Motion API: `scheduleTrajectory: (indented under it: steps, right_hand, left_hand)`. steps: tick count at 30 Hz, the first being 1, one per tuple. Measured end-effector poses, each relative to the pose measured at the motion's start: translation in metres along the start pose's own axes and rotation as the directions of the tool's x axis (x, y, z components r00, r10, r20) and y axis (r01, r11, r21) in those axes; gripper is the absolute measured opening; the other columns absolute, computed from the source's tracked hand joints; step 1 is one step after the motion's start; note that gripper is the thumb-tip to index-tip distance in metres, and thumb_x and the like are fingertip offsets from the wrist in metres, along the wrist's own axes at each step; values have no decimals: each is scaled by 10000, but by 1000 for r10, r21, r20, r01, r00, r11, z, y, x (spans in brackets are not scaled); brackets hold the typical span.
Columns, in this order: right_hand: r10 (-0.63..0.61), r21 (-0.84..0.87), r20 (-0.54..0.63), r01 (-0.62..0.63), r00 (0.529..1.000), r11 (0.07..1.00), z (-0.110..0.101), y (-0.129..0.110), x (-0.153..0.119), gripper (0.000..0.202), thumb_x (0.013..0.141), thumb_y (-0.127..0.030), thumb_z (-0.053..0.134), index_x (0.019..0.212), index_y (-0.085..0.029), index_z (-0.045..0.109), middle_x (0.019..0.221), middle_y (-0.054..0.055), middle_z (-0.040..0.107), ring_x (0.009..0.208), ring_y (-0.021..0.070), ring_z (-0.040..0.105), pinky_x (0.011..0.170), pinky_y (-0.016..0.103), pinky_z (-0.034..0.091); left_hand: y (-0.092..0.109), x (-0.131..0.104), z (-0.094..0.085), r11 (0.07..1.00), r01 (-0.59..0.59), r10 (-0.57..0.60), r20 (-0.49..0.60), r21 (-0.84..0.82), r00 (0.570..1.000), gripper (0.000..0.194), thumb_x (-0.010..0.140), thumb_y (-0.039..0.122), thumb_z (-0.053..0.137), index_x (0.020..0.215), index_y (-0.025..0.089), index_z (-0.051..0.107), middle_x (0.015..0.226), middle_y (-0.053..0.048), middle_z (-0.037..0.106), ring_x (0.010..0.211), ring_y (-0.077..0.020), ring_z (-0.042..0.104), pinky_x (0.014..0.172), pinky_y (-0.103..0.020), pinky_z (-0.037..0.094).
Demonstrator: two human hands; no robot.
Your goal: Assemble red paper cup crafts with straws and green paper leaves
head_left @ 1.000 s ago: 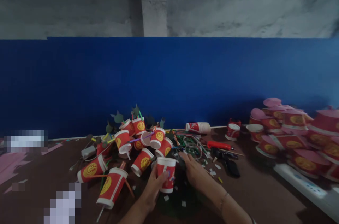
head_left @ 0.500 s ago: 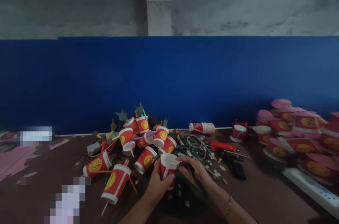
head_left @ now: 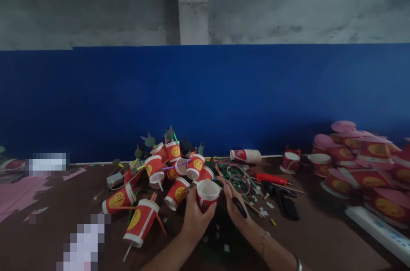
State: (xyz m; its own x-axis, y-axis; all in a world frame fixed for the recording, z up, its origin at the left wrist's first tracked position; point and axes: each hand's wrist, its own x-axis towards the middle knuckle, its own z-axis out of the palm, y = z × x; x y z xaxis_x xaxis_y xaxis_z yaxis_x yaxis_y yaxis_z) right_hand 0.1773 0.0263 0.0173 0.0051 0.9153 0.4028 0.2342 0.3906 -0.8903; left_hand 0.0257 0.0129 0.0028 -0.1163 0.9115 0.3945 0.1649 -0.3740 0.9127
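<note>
The left hand holds a red-and-white paper cup, now tipped so more inside shows; the right hand holds maybe black-handled scissors.

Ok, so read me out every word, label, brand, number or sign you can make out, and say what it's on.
No text reads clearly.
Yellow emblems on the red cups at left: too blurred.
Print on the cup in the left hand: too small.
Print on the nested cups lying by the wall: too blurred.
Yellow emblems on the pink-topped cups: too blurred.
</note>
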Motion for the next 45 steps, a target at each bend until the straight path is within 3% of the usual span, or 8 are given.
scheduleTrajectory:
  steps: [6, 11, 16, 25, 30, 34, 39, 45]
  right_hand:
    - [36, -28, 16, -36, 999, 999, -5, 11, -3, 397, 873, -541, 443, 1064, -261, 651, 962, 78, 671, 1072, 280, 553, 1025, 456, 379]
    - [34, -77, 195, -19, 980, 997, -7, 12, -16, 361, 896, -531, 405, 889, -258, 642, 628, 33, 584, 662, 228, 584, 635, 352, 496]
    - [197, 52, 367, -231, 909, 972, 3, 11, -20, 461, 854, -654, 368, 705, -240, 503, 415, -52, 419, 326, 114, 386, 321, 238, 313]
    - [251, 210, 430, -366, 867, 907, 3, 11, -14, 472, 799, -662, 452, 753, -199, 530, 326, -86, 433, 251, 82, 361, 292, 188, 238]
    - [303, 204, 496, -449, 813, 870, 2, 17, -7, 476, 747, -640, 483, 739, -171, 570, 313, -82, 428, 224, 84, 347, 273, 191, 194]
    - [313, 159, 495, -439, 811, 885, -2, 14, -3, 472, 745, -620, 483, 727, -168, 618, 299, -85, 389, 232, 78, 326, 293, 199, 178]
    - [317, 140, 460, -420, 829, 896, -7, 9, -1, 467, 738, -608, 500, 722, -165, 647, 314, -84, 384, 248, 80, 344, 309, 207, 187]
    - [324, 121, 517, -443, 792, 889, -9, 13, 1, 489, 743, -625, 509, 737, -151, 632, 308, -83, 387, 240, 66, 328, 298, 205, 164]
  left_hand:
    - [-10, 14, 4, 998, 52, -52, -2, -46, 999, 428, 758, 281, 615, 1124, 115, 466, 1027, -126, 651, 940, -251, 625, 867, -388, 473]
    - [-17, 15, -3, 999, 24, -23, 9, -28, 1000, 465, 754, 244, 619, 1173, 129, 455, 1065, -121, 646, 978, -256, 620, 903, -404, 459]
    - [-15, 12, -8, 994, -60, 63, -28, 88, 998, 527, 736, 238, 624, 1231, 158, 461, 1199, -119, 588, 1180, -274, 519, 1012, -420, 386]
    - [-13, 11, -8, 886, -279, 283, 45, 370, 958, 59, 790, 235, 570, 803, 184, 595, 1102, -113, 563, 1034, -261, 568, 888, -403, 477]
    - [-11, 11, -9, 871, -353, 349, 76, 342, 934, 92, 829, 212, 533, 788, 176, 607, 1213, -135, 543, 1149, -280, 511, 964, -430, 430]
    - [-12, 9, -10, 851, -399, 372, 145, 342, 917, 127, 848, 182, 505, 885, 198, 625, 1049, -112, 645, 1125, -278, 532, 998, -464, 390]
    - [-15, 8, -10, 830, -393, 383, 108, 396, 917, 79, 835, 201, 527, 820, 201, 605, 937, -106, 677, 1082, -300, 566, 1020, -509, 352]
    - [-15, 8, -9, 820, -407, 407, 92, 402, 909, 119, 840, 213, 529, 732, 193, 573, 822, -74, 672, 955, -268, 613, 1003, -512, 366]
